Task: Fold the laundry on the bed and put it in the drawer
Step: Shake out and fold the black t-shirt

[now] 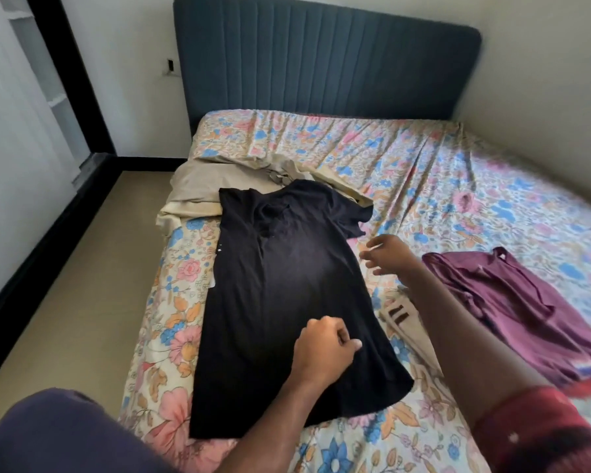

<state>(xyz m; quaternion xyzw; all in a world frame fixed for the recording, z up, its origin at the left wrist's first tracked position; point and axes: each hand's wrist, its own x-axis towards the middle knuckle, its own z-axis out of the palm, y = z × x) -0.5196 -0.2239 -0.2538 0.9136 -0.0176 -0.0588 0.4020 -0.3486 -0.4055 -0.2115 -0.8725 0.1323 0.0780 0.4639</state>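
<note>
matt black cloth shirt [280,302]; printed floral cotton sheet [406,172]; ribbed upholstered headboard [321,59]

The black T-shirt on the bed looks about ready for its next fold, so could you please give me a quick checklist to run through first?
1. black T-shirt spread on the bed: ok.
2. Far sleeve flat: not ok, it is rumpled.
3. left hand on the shirt's lower part: ok, fingers curled; whether it pinches cloth, cannot tell.
4. right hand free for the sleeve: ok, open beside the shirt.
5. Shirt clear of other laundry: not ok, its collar lies over the beige cloth.
6. maroon garment out of the way: ok.
</note>
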